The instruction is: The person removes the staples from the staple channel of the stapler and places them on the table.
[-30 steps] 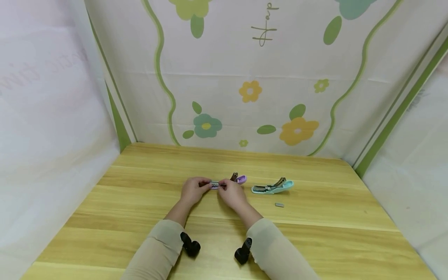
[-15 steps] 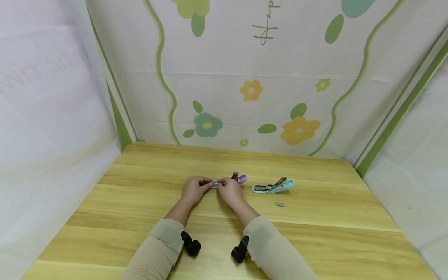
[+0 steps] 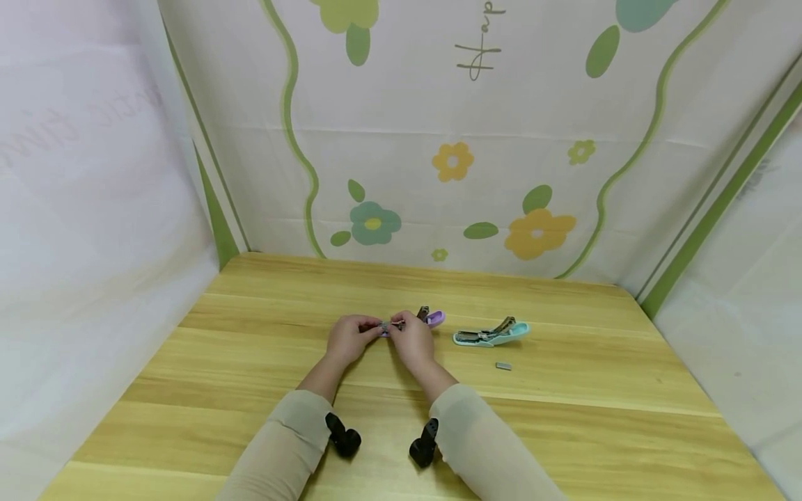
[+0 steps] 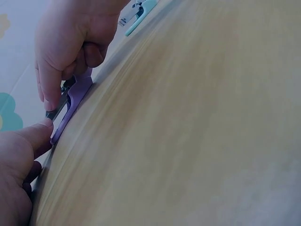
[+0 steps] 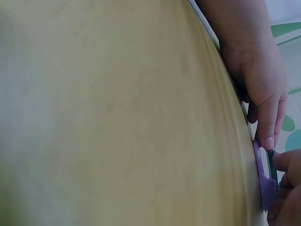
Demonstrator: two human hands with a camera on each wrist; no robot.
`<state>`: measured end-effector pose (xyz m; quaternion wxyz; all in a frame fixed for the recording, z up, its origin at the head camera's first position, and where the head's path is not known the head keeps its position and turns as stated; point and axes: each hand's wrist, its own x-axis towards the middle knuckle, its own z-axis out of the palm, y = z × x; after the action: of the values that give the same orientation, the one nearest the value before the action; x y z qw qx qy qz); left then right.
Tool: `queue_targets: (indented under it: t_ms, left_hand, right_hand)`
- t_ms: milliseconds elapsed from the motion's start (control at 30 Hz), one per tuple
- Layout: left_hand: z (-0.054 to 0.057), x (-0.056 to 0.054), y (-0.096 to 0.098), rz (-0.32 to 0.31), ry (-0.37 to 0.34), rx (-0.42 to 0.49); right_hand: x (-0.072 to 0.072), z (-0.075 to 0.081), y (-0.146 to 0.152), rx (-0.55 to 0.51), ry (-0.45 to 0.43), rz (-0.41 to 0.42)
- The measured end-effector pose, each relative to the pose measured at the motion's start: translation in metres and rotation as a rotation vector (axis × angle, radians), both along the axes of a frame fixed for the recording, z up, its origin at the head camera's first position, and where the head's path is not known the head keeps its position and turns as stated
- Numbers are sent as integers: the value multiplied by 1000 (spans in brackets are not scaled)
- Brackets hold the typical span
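Observation:
A purple stapler point(image 3: 435, 319) lies on the table, its dark metal upper part tilted up behind the right hand. My left hand point(image 3: 347, 339) pinches the stapler's front end with thumb and index finger. Close beside it, my right hand point(image 3: 413, 341) has thumb and fingertips pinched at the stapler's metal channel point(image 4: 57, 112); I cannot tell whether a small piece is between them. In the right wrist view, the purple base point(image 5: 266, 186) runs below both hands' fingertips. The right hand hides much of the stapler's middle.
To the right lies an opened teal stapler point(image 3: 491, 337), its metal part raised. A short grey strip of staples point(image 3: 503, 366) rests in front of it. Patterned cloth point(image 3: 401, 174) hangs behind the wooden table point(image 3: 595, 362) and at both sides.
My right hand has shifted slightly left and away from me along the stapler, closer to the left hand. The left hand keeps its hold; the view has shifted a little.

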<state>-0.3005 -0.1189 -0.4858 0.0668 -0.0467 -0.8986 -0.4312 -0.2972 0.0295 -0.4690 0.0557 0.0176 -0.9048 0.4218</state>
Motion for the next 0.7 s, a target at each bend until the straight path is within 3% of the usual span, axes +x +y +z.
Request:
queue_targets:
  t_ms: [233,433,700]
  left_hand:
    - [-1,0,0,-11,27,-3]
    - [-3,-1,1,-12,56,-15]
    - [-3,-1,1,11,-10,-10]
  right_hand:
    - [1,1,2,45,7,43]
    - [6,7,13,-43,-17,61]
    - [21,12,36,-138,-22,154]
